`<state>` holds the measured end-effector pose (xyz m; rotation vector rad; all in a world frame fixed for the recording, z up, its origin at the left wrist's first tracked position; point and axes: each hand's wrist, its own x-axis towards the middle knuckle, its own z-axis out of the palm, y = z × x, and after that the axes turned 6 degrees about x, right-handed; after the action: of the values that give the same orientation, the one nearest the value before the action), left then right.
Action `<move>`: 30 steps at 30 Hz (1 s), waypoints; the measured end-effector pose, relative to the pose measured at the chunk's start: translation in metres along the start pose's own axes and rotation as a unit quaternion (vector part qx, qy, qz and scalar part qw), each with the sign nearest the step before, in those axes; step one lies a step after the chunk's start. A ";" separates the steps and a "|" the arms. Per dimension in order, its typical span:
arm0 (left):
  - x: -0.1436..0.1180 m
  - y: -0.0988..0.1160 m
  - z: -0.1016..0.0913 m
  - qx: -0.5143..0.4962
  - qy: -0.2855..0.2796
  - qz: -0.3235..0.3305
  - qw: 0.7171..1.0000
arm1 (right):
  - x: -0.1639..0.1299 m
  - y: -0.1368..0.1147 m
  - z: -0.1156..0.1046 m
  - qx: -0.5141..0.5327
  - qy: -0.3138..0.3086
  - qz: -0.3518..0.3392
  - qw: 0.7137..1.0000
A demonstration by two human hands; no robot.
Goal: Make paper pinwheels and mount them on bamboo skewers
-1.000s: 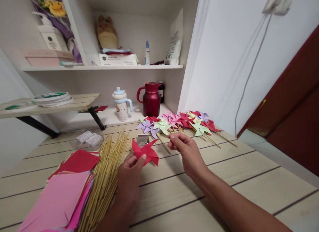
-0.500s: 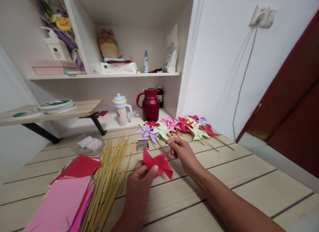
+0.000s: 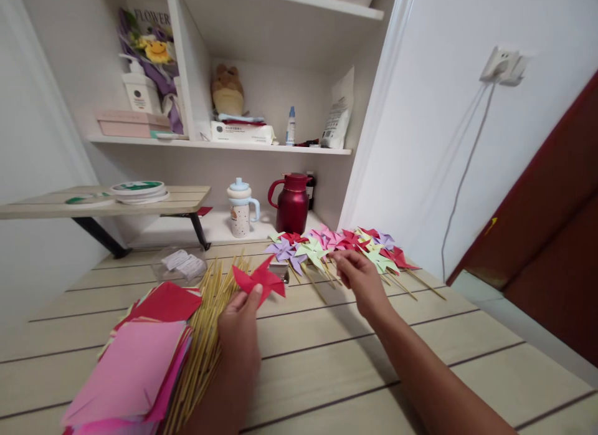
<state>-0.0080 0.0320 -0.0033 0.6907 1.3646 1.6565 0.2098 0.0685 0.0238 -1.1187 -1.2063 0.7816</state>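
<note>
My left hand [image 3: 240,326] is closed on a red paper pinwheel [image 3: 260,280], thumb on its front, held above the table. My right hand [image 3: 362,282] is closed in a pinch, apart from the pinwheel; whatever its fingertips hold is too small to make out. Finished pinwheels [image 3: 350,240] on sticks lie behind my right hand, in red, pink, purple, green and yellow. A small open box [image 3: 281,272] with shiny bits stands just behind the red pinwheel, partly hidden. Thin wooden sticks [image 3: 200,354] lie in a loose bundle beside my left forearm, next to stacked coloured paper [image 3: 126,366].
A clear container [image 3: 179,263] with white packets sits at the table's back left, near a small raised shelf [image 3: 187,200]. Behind the table stand a lidded cup [image 3: 240,214] and a dark red jug [image 3: 292,204]. A cord [image 3: 460,173] hangs down the right wall.
My left hand has moved the red pinwheel left and slightly up, away from my right hand. My right hand stays pinched and sits a little further right. The camera view has shifted.
</note>
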 end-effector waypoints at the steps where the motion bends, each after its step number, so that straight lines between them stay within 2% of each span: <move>1: 0.005 0.001 -0.003 -0.013 0.026 -0.009 1.000 | 0.004 -0.002 -0.004 -0.018 0.015 -0.011 1.000; 4: 0.014 0.002 -0.007 -0.035 0.081 0.003 0.996 | 0.011 -0.004 -0.006 -0.097 0.010 -0.041 0.994; 7: 0.015 0.002 -0.007 -0.039 0.099 0.037 0.994 | 0.009 -0.004 0.012 -0.205 -0.055 -0.077 0.974; 13: 0.020 -0.002 -0.008 -0.029 0.098 0.068 0.992 | -0.009 -0.013 0.071 -0.417 -0.184 -0.118 0.882; 17: 0.027 -0.005 -0.012 -0.017 0.111 0.075 0.991 | -0.010 -0.014 0.092 -0.521 -0.223 -0.110 0.816; 19: 0.029 -0.005 -0.014 -0.015 0.112 0.077 0.991 | -0.008 -0.013 0.094 -0.553 -0.231 -0.103 0.794; 22: 0.028 -0.004 -0.015 -0.018 0.104 0.080 0.991 | -0.005 -0.012 0.092 -0.579 -0.236 -0.093 0.775; 30: 0.018 -0.001 -0.009 -0.017 0.078 0.089 0.993 | -0.012 -0.020 0.064 -0.582 -0.246 -0.092 0.770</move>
<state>-0.0233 0.0432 -0.0082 0.6914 1.4144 1.9048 0.1433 0.0666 0.0380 -1.7788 -2.3621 0.0585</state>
